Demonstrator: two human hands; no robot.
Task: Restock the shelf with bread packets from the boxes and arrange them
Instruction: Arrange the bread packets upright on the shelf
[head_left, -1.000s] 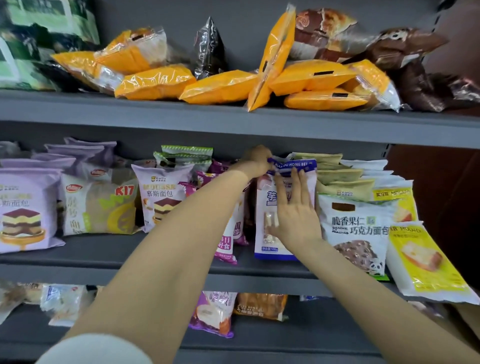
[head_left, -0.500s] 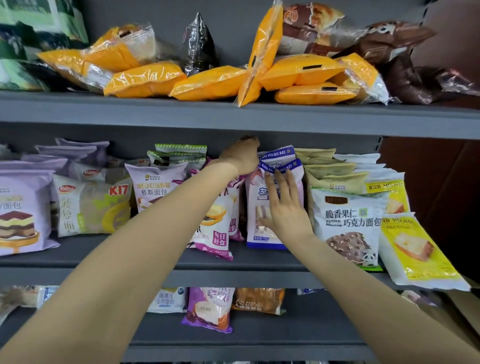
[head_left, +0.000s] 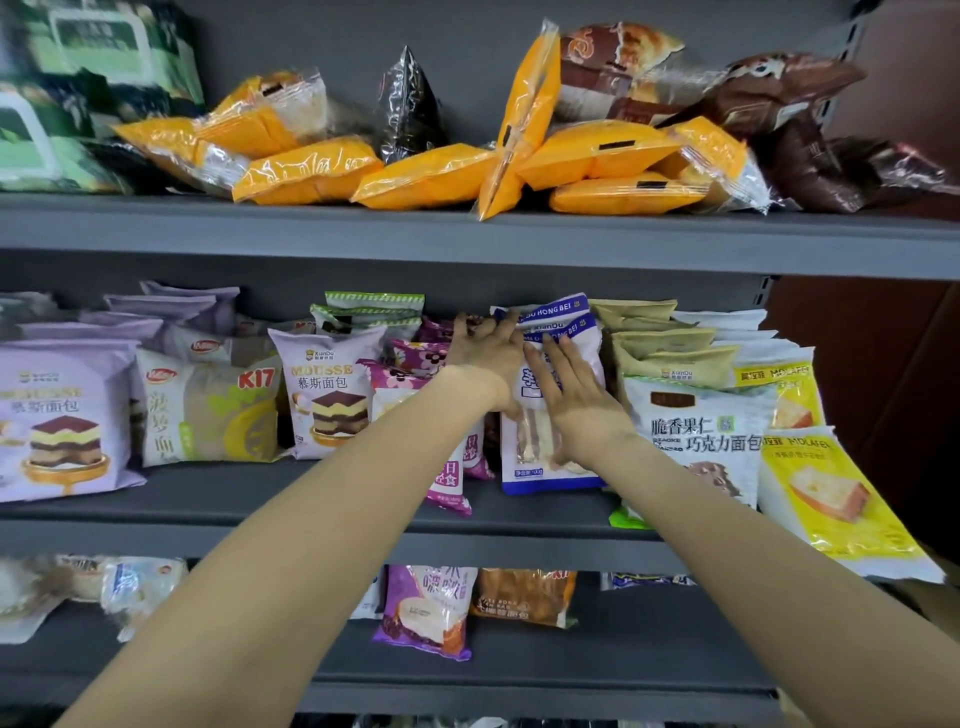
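With the middle shelf (head_left: 311, 501) largely stocked, I press the flat, released right hand (head_left: 576, 402) on the blue-white bread packet (head_left: 558, 467) standing there while the left hand (head_left: 485, 351) touches its top edge, fingers loosely bent; only straightening seems left here.

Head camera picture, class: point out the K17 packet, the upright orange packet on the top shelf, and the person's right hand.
K17 packet (head_left: 208, 410): head view, front face.
Upright orange packet (head_left: 522, 119): head view, middle of its side.
Right hand (head_left: 574, 400): head view, back of hand.
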